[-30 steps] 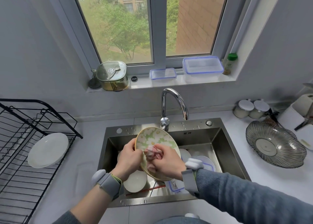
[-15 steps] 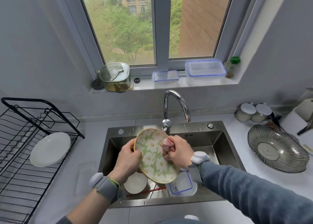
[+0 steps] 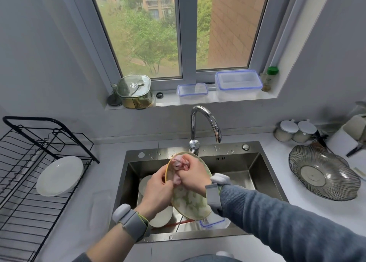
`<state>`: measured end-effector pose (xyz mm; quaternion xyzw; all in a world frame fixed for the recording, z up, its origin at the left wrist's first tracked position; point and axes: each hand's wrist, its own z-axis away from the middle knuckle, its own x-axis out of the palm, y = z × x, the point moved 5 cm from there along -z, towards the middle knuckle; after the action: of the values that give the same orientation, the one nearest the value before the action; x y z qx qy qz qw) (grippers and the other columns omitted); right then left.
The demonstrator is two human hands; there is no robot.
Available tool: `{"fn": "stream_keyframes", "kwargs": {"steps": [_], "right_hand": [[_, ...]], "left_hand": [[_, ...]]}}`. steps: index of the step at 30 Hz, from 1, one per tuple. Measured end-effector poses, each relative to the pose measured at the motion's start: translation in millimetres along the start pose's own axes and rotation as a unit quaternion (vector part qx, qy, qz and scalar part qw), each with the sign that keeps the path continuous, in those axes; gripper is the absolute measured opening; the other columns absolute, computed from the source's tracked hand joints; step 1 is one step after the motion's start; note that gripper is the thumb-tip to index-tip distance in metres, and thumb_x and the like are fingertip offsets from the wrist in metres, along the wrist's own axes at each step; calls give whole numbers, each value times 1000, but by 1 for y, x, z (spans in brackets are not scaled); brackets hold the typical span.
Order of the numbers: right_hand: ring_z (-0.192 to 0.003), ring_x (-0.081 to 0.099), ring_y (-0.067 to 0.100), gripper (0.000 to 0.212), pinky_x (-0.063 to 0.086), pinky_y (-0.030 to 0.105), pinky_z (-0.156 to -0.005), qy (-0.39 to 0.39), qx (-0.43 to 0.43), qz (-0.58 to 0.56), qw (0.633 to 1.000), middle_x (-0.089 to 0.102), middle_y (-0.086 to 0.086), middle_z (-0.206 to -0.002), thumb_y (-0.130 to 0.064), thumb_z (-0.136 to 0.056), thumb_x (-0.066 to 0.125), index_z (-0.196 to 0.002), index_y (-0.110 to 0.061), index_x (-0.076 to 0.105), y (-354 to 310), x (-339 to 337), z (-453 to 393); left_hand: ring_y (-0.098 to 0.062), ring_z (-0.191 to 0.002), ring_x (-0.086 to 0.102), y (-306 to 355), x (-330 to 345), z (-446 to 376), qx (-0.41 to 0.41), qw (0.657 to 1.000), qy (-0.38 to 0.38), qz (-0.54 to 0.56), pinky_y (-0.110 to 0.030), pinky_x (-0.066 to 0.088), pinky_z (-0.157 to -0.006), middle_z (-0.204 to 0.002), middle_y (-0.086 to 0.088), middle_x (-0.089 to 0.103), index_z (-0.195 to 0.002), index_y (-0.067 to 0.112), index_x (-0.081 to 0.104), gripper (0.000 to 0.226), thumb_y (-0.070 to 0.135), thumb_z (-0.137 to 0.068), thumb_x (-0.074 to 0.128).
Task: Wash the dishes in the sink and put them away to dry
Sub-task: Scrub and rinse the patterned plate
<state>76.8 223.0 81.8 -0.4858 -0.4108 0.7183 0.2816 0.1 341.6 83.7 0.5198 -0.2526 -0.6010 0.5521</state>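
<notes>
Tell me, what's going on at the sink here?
A person is washing dishes. Their left hand holds a green flowered plate by its rim over the steel sink, while the right hand rubs a pink cloth on the plate's upper part. No water can be seen running from the tap. More dishes wait in the sink, and one white plate already stands in the black drying rack to the left.

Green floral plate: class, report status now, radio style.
Left hand grips green floral plate over steel sink. Right hand scrubs it with pink cloth. Nothing obstructing.
</notes>
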Motion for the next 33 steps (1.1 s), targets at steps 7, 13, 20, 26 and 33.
{"fn": "stream_keyframes", "kwargs": {"steps": [7,13,20,26,33], "right_hand": [[-87,57,24,32,47,37,-77,6,-33,124,992,60,-1,-95,-20,-67,56,-98,-20,64,19,-36,-17],[-90,60,17,29,48,29,-77,-48,-2,176,983,60,-5,-96,-3,-79,59,-94,-28,63,52,-50,-5],[-76,70,15,11,55,30,-72,-42,36,84,995,74,0,-85,-28,-97,59,-98,-19,66,61,-56,7],[-88,61,20,12,39,27,-72,13,14,49,999,64,-8,-86,-16,-95,58,-86,-24,56,30,-34,-10],[-74,60,16,16,52,39,-73,-17,-69,-35,997,69,4,-81,-20,-76,56,-91,-17,63,-8,-12,-4]], "left_hand": [[-28,-80,74,0,-18,0,3,1000,23,21,-44,61,-52,-89,3,74,-113,49,67,60,1,-84,47],[-16,-81,76,-12,-32,-13,1,998,47,34,-48,64,-67,-100,3,76,-121,40,68,54,0,-89,51],[-20,-87,74,-14,-35,-24,-20,995,81,63,-40,64,-61,-104,0,74,-124,34,65,48,0,-93,51],[-21,-73,72,-5,-4,-21,9,999,49,22,-50,62,-55,-86,2,75,-107,48,70,49,10,-84,51],[-20,-60,56,2,0,-20,33,998,50,-34,-52,59,-67,-73,6,72,-112,46,71,56,7,-79,49]]}}
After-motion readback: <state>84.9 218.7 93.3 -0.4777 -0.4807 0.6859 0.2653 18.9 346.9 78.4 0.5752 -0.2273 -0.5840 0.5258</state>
